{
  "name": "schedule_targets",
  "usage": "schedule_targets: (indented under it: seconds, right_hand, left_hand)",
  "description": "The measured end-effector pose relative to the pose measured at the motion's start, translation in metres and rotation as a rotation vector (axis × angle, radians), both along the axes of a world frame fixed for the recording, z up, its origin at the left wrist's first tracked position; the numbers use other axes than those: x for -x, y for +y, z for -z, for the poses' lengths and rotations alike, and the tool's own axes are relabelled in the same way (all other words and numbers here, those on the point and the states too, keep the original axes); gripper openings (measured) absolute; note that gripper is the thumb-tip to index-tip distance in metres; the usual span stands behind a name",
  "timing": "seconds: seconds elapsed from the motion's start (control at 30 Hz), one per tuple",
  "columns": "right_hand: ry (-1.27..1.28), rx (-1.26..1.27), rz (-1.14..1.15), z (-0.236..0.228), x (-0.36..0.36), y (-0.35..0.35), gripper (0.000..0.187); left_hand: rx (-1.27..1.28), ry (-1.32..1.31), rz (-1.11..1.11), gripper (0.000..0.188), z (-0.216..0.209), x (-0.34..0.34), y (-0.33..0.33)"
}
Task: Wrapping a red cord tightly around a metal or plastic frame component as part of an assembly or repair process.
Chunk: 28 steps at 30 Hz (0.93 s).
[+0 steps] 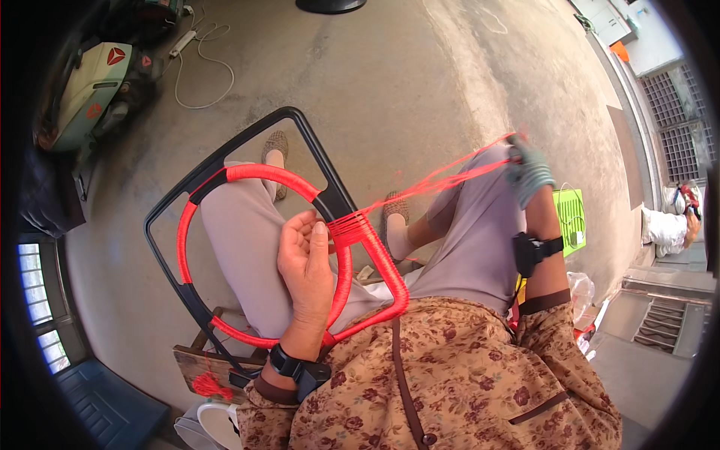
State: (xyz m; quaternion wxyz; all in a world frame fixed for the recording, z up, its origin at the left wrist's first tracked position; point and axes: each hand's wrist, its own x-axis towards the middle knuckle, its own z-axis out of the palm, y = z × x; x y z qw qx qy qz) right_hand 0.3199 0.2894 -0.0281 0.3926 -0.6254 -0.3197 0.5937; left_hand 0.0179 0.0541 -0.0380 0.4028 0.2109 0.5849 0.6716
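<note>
A black metal frame [309, 142] with a round ring inside it lies tilted across my lap. Red cord [274, 175] is wound tightly over much of the ring and part of the outer bar. Inside the ring, my bare left hand [306, 255] has its fingers curled, with thumb and fingertips against the freshly wrapped joint [349, 226]. From that joint several loose red strands [427, 186] stretch up to the right. My right hand [529, 171], in a grey-green glove and blurred by motion, is closed on their far end beside my right knee.
A wooden stool [196, 361] with a bundle of red cord [212, 386] stands at lower left. A bright green plastic basket [570, 217] is right of my knee. A scooter [94, 94], a power strip [182, 43] and its white cable lie at upper left.
</note>
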Motion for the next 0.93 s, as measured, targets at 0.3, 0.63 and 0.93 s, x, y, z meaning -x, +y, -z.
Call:
schedule_targets:
  seconds: [0.3,0.63,0.93]
  right_hand:
    - [0.284,-0.079,-0.171,-0.010,0.037,-0.040,0.027]
    - [0.116,0.164,-1.085,0.006,0.143,-0.100,0.033]
    - [1.410,0.283,-0.714,0.042,0.144,-0.086,0.035]
  left_hand:
    - [0.035,-0.212,0.106,0.018,-0.001,-0.001,-0.001]
    - [0.025,-0.319,0.091,0.016,0.001,-0.003,-0.001]
    - [-0.014,-0.428,0.139,0.017,0.008,0.001,-0.006]
